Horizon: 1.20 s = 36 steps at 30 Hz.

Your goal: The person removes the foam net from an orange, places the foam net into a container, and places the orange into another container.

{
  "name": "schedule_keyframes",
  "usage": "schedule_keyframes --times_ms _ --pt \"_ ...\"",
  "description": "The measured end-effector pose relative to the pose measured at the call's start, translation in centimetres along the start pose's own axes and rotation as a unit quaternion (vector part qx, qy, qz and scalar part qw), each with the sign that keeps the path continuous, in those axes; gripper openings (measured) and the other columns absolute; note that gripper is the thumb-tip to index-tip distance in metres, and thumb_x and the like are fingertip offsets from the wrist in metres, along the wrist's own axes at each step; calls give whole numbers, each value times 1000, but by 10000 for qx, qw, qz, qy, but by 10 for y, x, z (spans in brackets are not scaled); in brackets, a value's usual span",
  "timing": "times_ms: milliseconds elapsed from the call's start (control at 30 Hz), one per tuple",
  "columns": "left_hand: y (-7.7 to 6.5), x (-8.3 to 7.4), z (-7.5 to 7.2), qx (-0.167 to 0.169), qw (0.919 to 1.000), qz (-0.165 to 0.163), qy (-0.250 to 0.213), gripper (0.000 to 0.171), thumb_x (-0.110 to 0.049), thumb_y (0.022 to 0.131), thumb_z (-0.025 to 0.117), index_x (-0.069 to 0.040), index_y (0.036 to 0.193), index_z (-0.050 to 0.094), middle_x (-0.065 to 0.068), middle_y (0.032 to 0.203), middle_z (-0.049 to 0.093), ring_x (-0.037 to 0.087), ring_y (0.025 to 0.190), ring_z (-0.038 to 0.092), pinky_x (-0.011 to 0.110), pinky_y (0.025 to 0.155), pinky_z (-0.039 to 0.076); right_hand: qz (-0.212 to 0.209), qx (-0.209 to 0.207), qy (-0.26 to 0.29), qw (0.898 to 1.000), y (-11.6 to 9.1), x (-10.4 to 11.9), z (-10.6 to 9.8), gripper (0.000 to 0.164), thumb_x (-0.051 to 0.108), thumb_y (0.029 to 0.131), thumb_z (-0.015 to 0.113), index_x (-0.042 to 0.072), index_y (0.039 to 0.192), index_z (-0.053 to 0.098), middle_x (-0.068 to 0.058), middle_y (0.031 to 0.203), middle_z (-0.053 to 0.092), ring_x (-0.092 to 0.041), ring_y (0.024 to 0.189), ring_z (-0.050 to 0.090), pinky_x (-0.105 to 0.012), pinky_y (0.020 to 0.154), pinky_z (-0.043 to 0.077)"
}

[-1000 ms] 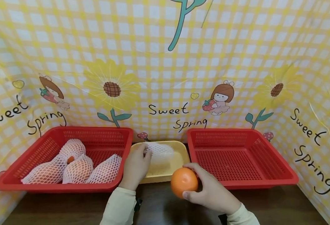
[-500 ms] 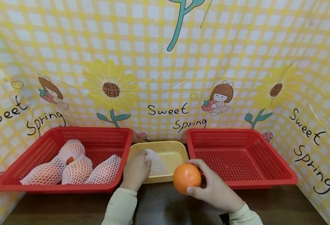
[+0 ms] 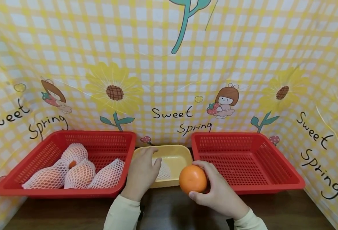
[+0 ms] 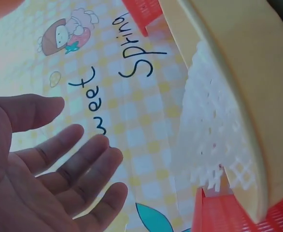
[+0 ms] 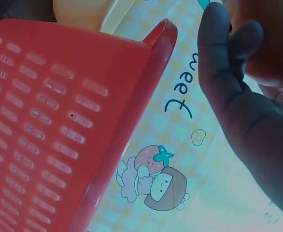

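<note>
My left hand [image 3: 143, 172] is over the left edge of the tray [image 3: 181, 159], its grip wide, the thumb well apart from the loosely bent fingers. My right hand [image 3: 219, 191] holds an orange [image 3: 193, 179], with my thumb on its near side and my fingers round the far right side. The orange is above the table [image 3: 169, 212], in front of the tray's near right corner.

A white foam net [image 3: 165, 171] lies in the tray toward the near left corner, partly hidden behind my left hand. Pale sleeves [image 3: 122, 210] cover both my forearms.

Left of the tray stands a red basket [image 3: 108, 155] with four pieces of fruit [image 3: 80, 174] in foam nets: three in a row along its near edge, the last of these by the near right corner, and one behind them. A second basket [image 3: 229, 159], also red, stands just beside the tray's right edge. Behind everything hangs a yellow checked cloth [image 3: 169, 70] printed with sunflowers, girls holding strawberries and the words "Sweet Spring".
</note>
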<state>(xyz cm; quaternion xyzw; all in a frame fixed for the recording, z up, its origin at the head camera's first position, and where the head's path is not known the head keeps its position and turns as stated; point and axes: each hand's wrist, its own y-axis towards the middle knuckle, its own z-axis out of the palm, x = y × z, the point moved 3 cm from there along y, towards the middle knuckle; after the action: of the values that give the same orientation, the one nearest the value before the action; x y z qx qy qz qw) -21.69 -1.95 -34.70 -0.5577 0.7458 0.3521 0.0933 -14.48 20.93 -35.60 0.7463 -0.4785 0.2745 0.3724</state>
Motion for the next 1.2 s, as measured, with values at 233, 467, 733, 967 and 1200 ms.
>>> schedule_keyframes --times_ms 233,467,733,967,1200 --pt "-4 -15 13 406 9968 450 -521 29 -18 95 71 -6 121 69 11 121 67 33 113 62 54 97 47 188 -210 -400 9988 1 2 -3 77 39 74 88 30 140 49 1 120 50 -14 100 56 -42 85 50" --pt "-7 -32 22 1102 9791 520 -1631 24 -20 99 66 -10 120 69 5 114 68 24 107 64 49 92 50 333 -458 -365 9977 3 3 -8 80 35 73 90 23 139 48 -1 124 50 -16 103 56 -46 88 49" --pt "-4 -47 24 1265 9578 450 -2541 19 -24 104 59 -12 112 71 -6 95 67 15 88 62 40 82 52 44 -722 -173 9972 3 2 -14 78 26 75 89 31 140 46 0 127 48 -18 108 55 -48 91 48" --pt "-4 -47 34 1364 9576 196 -2531 17 -21 104 57 -12 110 71 -3 93 68 14 88 63 38 78 52 -285 -938 77 9952 1 1 -19 85 9 73 88 20 139 35 -4 133 50 -21 110 58 -39 91 50" --pt "-8 -55 66 1613 9669 160 -1970 19 -26 101 62 -15 114 69 -2 95 68 17 86 64 41 75 53 -372 -1212 -159 9918 -5 0 -29 102 6 71 91 25 150 29 -5 142 43 -22 118 55 -49 95 49"
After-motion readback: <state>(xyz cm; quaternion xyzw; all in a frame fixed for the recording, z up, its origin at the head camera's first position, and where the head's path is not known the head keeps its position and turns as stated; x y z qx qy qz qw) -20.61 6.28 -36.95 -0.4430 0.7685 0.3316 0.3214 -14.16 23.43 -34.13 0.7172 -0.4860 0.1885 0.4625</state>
